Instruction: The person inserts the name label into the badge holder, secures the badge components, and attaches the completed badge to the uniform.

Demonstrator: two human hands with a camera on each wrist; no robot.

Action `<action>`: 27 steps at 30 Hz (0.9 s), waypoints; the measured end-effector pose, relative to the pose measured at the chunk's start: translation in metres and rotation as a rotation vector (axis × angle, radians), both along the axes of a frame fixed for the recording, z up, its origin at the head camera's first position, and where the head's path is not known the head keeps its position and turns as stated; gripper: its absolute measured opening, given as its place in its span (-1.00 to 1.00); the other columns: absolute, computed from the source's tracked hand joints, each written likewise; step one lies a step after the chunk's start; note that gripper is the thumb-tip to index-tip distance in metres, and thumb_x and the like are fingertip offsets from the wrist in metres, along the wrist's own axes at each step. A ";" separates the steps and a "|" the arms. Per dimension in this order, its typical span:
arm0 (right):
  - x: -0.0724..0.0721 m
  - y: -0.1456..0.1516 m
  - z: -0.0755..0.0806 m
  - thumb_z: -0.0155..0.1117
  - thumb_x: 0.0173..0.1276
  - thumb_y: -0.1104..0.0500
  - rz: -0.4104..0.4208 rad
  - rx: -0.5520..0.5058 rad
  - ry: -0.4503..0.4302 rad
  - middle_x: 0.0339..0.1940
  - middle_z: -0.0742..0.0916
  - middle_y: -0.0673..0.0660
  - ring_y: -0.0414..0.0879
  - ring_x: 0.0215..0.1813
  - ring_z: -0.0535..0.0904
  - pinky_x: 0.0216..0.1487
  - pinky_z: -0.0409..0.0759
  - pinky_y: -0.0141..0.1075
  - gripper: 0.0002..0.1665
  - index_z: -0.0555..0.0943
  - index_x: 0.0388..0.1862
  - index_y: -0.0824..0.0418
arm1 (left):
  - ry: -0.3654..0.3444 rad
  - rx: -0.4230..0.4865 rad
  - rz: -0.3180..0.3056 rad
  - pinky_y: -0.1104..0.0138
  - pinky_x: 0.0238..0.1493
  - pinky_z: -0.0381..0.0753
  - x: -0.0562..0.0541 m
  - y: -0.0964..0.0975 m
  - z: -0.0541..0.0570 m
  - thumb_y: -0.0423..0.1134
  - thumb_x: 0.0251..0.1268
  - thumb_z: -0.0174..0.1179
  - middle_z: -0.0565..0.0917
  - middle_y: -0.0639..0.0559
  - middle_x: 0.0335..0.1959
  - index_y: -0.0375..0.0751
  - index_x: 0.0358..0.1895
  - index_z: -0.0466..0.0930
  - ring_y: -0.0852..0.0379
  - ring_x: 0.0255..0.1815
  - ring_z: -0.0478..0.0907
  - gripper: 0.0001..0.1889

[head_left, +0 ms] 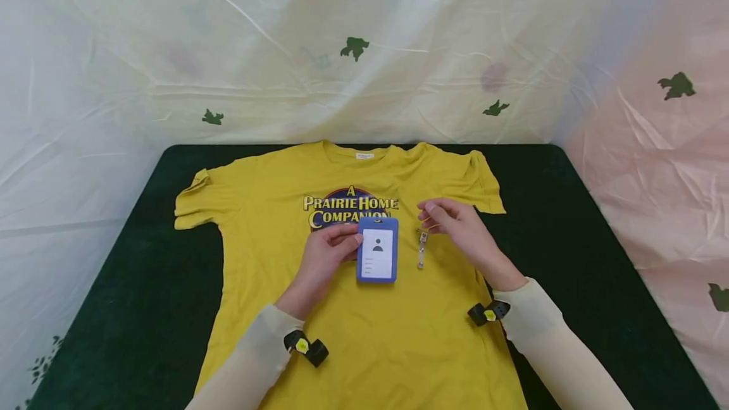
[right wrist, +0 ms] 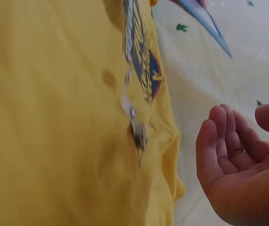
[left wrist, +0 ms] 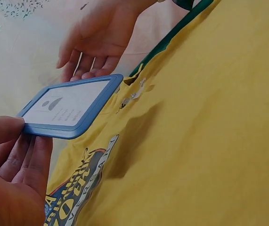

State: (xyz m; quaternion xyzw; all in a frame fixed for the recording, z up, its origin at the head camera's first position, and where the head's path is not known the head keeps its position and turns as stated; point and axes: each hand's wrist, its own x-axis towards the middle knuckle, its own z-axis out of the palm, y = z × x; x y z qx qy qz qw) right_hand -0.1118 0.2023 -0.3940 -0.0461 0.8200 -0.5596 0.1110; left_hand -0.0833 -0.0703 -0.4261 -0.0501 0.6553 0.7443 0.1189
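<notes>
My left hand [head_left: 324,255] pinches a blue-framed ID badge holder [head_left: 377,250] by its left edge, thumb in front and fingers behind. The holder's white card shows a grey person icon and small lines of text. It is raised over the yellow T-shirt [head_left: 273,309], covering part of the printed logo. My right hand [head_left: 458,233] is nearest a small badge strap clip [head_left: 422,250] with a metal clip and a clear strap. In the right wrist view this strap clip [right wrist: 138,134] is apart from the loosely bent fingers, close over the shirt, and slightly blurred.
The T-shirt lies spread, collar away from me, on a dark green table [head_left: 575,233]. Its right sleeve [head_left: 484,182] reaches toward the table's right side. Pale curtains [head_left: 398,93] with green leaf-like patches hang behind and beside the table.
</notes>
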 end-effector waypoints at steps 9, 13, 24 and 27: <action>-0.009 0.018 -0.005 0.07 0.68 -0.03 0.042 0.122 -0.010 0.22 0.67 0.31 0.18 0.17 0.62 0.29 0.61 -0.02 -0.48 0.57 0.30 0.36 | 0.003 0.021 0.018 0.27 -0.12 0.78 0.001 -0.004 -0.002 -0.44 0.41 0.31 0.76 -0.29 0.00 -0.45 0.13 0.68 0.06 -0.18 0.75 -0.72; -0.012 0.022 -0.009 0.15 0.65 0.02 0.077 0.219 0.010 0.18 0.70 0.26 0.12 0.08 0.58 0.16 0.59 -0.06 -0.53 0.61 0.28 0.34 | -0.013 0.027 0.019 0.26 -0.10 0.78 0.001 -0.005 -0.002 -0.43 0.41 0.31 0.76 -0.29 0.00 -0.43 0.13 0.68 0.06 -0.17 0.76 -0.72; -0.018 0.023 -0.022 0.25 0.58 0.05 0.156 0.392 0.004 0.08 0.73 0.20 0.04 -0.01 0.59 0.10 0.61 -0.08 -0.60 0.67 0.19 0.29 | -0.056 0.038 0.019 0.24 -0.02 0.76 0.003 -0.007 0.002 -0.39 0.44 0.30 0.75 -0.23 0.05 -0.35 0.16 0.69 0.02 -0.08 0.74 -0.71; -0.018 0.023 -0.024 0.26 0.56 0.06 0.174 0.409 -0.003 0.05 0.73 0.19 0.04 -0.02 0.58 0.11 0.60 -0.08 -0.63 0.68 0.16 0.28 | -0.068 0.048 0.022 0.25 -0.03 0.77 0.003 -0.007 0.002 -0.39 0.44 0.30 0.76 -0.21 0.05 -0.34 0.16 0.69 0.02 -0.09 0.74 -0.71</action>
